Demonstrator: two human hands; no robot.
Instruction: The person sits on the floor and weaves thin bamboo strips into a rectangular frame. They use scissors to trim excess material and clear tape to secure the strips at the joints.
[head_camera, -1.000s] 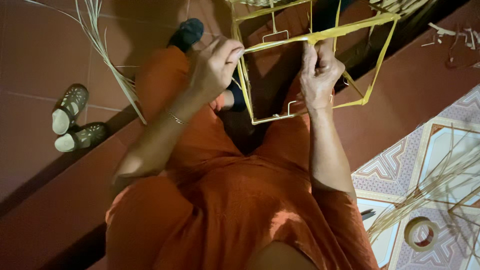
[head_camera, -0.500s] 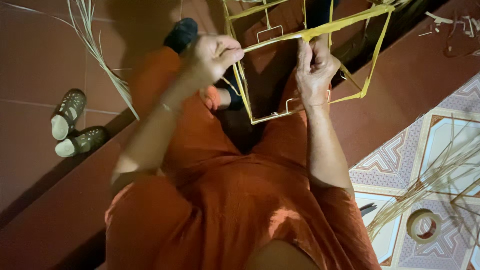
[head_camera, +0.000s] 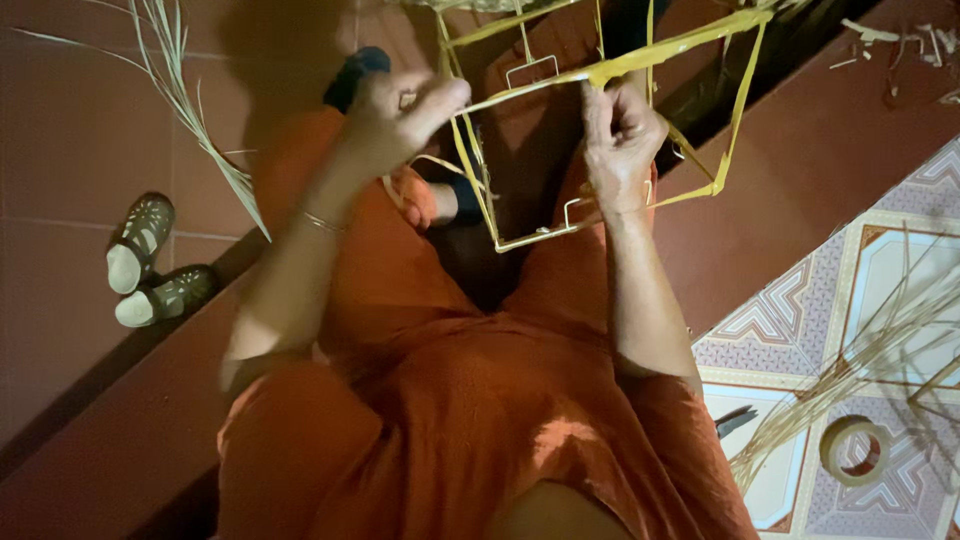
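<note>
- Wire frame (head_camera: 520, 235): a box-shaped skeleton of thin metal rods, held in the air above the person's lap, over the orange garment (head_camera: 450, 400). Its upper end runs out of the top of the view, so its full length cannot be told.
- Yellow strip (head_camera: 640, 62): a flat pale-yellow band lying along the frame's upper bar. Long axis runs from lower left, at the left hand, to upper right, rising toward the top edge. Further yellow strips follow the frame's side rods downward.
- Left hand (head_camera: 395, 120): fingers curled in, thumb and forefinger pinched narrow on the left end of the strip where it meets the frame's corner. A thin bracelet (head_camera: 322, 222) sits on that wrist.
- Right hand (head_camera: 622, 135): closed in a fist around the strip and the bar beneath it, knuckles up, near the middle of the bar.
- Floor, left: a pair of perforated shoes (head_camera: 150, 262) on the red-brown tiles, side by side, well apart from the frame. Long dry reed stalks (head_camera: 190, 95) lie fanned above them.
- Floor, right: patterned tiles carry a roll of tape (head_camera: 855, 450) lying flat, with a bundle of pale reeds (head_camera: 850, 365) crossing just beside it.
- Containers: the frame is open-sided; nothing shows inside it.
</note>
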